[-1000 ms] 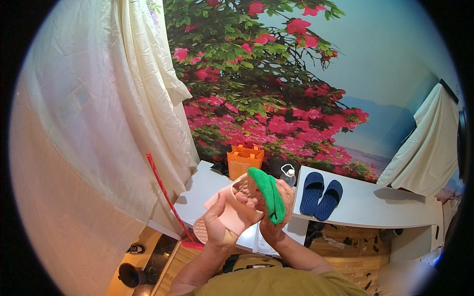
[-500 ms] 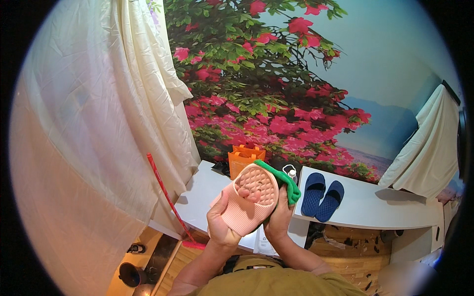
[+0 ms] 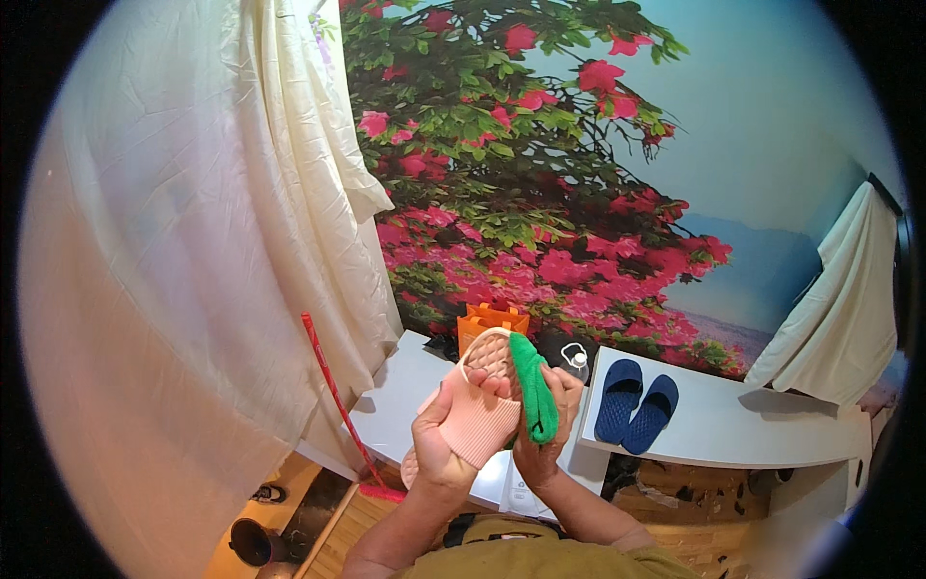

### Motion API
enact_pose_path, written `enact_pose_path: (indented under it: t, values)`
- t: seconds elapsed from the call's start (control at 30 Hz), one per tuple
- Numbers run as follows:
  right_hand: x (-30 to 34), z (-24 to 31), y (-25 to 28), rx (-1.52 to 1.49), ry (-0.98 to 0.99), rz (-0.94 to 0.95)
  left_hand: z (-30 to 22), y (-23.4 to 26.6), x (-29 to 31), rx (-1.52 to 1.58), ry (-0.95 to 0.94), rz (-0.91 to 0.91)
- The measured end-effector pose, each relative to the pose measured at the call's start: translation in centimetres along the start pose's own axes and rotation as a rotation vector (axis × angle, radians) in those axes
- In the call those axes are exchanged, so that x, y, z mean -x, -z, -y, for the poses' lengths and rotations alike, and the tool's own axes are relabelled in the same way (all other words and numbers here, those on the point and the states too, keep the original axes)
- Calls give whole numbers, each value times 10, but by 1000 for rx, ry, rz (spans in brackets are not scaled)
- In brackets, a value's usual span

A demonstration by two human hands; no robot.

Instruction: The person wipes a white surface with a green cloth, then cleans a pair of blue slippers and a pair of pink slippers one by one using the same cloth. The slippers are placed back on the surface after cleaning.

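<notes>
A pink slipper (image 3: 479, 425) with a ribbed strap and a quilted insole is held up in front of me, tilted. My left hand (image 3: 436, 439) grips it, its fingertips poking through the strap's opening and its thumb on the outside. Against the slipper's right edge lies a folded green cloth (image 3: 532, 386), pinched in my right hand (image 3: 542, 461). The cloth hides part of the sole's side. Below my left wrist, a piece of pink quilted sole (image 3: 410, 469) peeks out.
Two navy slippers (image 3: 617, 398) rest on the white shelf (image 3: 762, 417) at right. An orange bag (image 3: 494, 317) and a bottle with a white cap (image 3: 578, 358) stand behind the slipper. At left are a red-handled broom (image 3: 330, 376), a pale curtain (image 3: 289, 212) and a dark bucket (image 3: 253, 538).
The green cloth has moved from the slipper's upper edge down along its right side. The slipper has turned, showing its strap more narrowly, and my right fingers now bend over the cloth.
</notes>
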State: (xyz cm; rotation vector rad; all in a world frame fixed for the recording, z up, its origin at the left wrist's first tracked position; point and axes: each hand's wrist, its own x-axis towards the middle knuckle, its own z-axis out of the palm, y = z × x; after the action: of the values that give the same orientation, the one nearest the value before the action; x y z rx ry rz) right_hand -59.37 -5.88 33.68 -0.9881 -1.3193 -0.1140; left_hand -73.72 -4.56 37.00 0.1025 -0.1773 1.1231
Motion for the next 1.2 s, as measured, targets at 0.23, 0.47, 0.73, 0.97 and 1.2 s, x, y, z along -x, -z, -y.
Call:
enact_pose_path:
  t: [0.23,0.47,0.73,0.97,1.2]
  values:
    - [66,15,-9,-140,-88,112,-10,-3,-11,-20,-195,-36]
    - [96,15,-23,-144,2,349,-40,-22,-24,83,-283,26]
    - [82,-1,-36,-263,-357,242,-19,-46,-27,-84,-239,131]
    - [61,-22,-13,-537,-663,125,-42,-25,22,-618,-15,30]
    - [79,-16,3,-760,-873,466,-85,-16,2,-978,-469,9]
